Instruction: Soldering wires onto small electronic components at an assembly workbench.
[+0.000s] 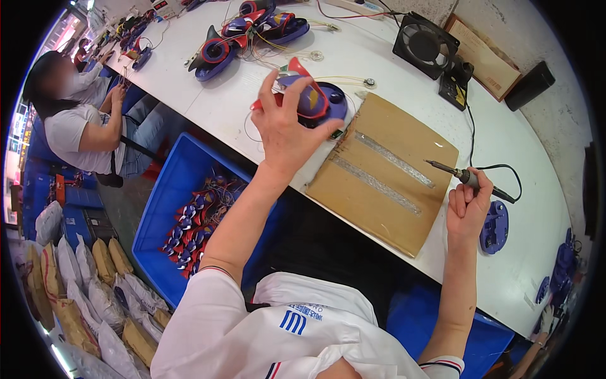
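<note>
My left hand (285, 126) grips a red and purple plastic toy assembly (312, 101) over the white bench, just left of a brown cardboard pad (379, 189) that has two silvery strips. Thin wires and a small round part (369, 83) lie by the assembly. My right hand (470, 202) is closed round the grey handle of a soldering iron (461, 174), its tip pointing left over the cardboard. A purple plastic shell (494, 228) lies to the right of that hand.
Several wired toy assemblies (252, 35), a black fan (425, 45) and a power unit (453, 88) sit along the back. A blue crate of parts (148, 240) stands below left. A co-worker (82, 132) sits at the left; another's gloved hand (546, 319) shows at lower right. Sacks (101, 297) lie lower left.
</note>
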Demonstrator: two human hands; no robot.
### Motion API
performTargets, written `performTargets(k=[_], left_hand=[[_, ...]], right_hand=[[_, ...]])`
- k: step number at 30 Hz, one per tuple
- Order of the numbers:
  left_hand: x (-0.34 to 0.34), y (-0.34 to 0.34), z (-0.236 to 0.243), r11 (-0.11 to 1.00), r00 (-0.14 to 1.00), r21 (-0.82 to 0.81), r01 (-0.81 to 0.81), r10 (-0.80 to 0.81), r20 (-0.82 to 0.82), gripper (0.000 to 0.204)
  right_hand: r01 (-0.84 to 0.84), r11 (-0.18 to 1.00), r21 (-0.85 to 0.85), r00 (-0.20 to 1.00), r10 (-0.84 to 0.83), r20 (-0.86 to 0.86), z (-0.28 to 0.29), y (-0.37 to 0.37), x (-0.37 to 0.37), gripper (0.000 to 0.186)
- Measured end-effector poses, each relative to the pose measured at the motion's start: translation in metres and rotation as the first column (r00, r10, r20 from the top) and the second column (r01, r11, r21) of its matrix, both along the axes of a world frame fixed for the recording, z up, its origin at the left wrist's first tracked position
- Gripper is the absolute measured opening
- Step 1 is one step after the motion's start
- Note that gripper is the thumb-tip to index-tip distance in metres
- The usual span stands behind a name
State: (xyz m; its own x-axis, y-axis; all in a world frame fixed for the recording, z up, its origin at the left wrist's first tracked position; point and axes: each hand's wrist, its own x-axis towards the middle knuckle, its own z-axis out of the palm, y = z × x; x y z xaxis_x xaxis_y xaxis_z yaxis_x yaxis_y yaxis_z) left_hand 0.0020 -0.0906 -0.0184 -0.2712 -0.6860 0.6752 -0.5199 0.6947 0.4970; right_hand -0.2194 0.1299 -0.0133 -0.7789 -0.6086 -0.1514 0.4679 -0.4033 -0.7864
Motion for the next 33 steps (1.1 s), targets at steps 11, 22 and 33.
performTargets(k=[11,22,33], left_hand=[[0.048,-0.165,-0.022,0.965,0.964,-0.009,-0.261,0.261,0.046,0.083],[0.04,-0.229,-0.021,0.884,0.86,-0.149,-0.443,0.466,0.208,0.076],[-0.19,0.157,-0.008,0.377,0.368,0.219,0.9,-0.926,0.079,0.063]], right_hand=[[0.026,0.999,0.046,0.999,-0.026,0.02,0.004,-0.002,0.006,0.022],[0.083,0.995,0.049,0.99,-0.088,0.107,0.003,-0.011,0.006,0.013],[0.166,0.979,-0.121,0.981,-0.151,0.123,0.055,-0.008,-0.048,0.02]])
